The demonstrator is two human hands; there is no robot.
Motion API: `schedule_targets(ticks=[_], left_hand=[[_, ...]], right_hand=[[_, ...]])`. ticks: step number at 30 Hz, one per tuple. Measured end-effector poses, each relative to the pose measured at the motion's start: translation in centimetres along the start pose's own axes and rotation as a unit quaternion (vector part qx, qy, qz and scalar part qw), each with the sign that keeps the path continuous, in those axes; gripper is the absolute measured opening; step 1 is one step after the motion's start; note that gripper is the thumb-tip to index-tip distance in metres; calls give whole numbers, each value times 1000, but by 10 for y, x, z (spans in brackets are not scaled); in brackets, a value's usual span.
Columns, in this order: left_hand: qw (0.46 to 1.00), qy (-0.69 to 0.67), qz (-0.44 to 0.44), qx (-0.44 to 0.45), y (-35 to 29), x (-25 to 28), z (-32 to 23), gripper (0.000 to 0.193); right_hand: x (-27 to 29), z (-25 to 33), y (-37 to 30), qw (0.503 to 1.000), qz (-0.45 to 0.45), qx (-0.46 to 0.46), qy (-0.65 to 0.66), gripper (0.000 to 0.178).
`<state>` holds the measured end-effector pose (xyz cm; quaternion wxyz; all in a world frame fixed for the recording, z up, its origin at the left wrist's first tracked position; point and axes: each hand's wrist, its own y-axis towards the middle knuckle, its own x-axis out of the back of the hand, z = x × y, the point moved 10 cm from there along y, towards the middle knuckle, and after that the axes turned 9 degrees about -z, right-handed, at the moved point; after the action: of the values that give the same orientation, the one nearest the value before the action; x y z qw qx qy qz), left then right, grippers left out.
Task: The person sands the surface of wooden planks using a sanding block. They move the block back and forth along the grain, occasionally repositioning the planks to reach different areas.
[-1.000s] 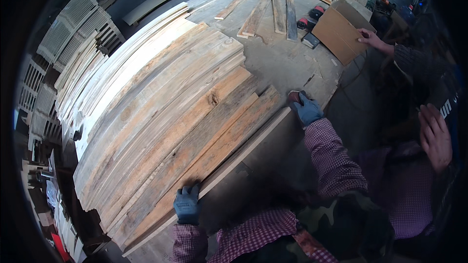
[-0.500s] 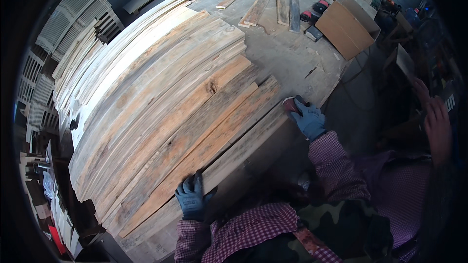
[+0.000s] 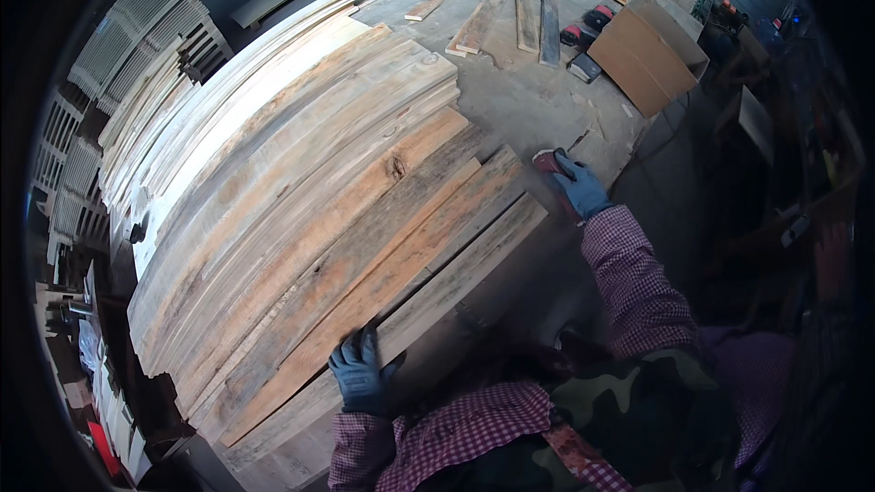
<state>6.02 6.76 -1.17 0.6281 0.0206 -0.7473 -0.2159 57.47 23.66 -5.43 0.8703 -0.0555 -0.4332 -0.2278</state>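
Observation:
My left hand (image 3: 359, 374), in a grey-blue work glove, grips the near weathered plank (image 3: 460, 284), fingers over its top and thumb by the near edge. A narrow dark gap separates this plank from a neighbouring orange-brown plank (image 3: 365, 290). Beyond the near plank's right end, my right hand (image 3: 581, 188), also gloved, is closed around a red and black sander (image 3: 547, 162). The sander is apart from the plank, over the dusty table (image 3: 510, 114). My fingers and palm hide much of its body.
Many planks (image 3: 301, 155) lie side by side to the left. A cardboard box (image 3: 643, 55) stands at the far right beside red and black tools (image 3: 574, 35). Loose boards (image 3: 527, 5) lie at the back, and slatted wood stacks (image 3: 137, 23) rise at far left.
My right hand and the sander have moved away from me, off the near plank's right end. My left hand keeps its place. The other person's hand at right has lowered into shadow.

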Motion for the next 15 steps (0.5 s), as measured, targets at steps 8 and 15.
schedule_targets(ticks=[8,15], left_hand=[[1000,9,-10,12,-5,2,3,78],[999,7,7,33,-4,3,4,84]], right_hand=[[-16,63,-59,977,-6,57,-204,59],[-12,49,-53,978,-7,-17,-207,63]])
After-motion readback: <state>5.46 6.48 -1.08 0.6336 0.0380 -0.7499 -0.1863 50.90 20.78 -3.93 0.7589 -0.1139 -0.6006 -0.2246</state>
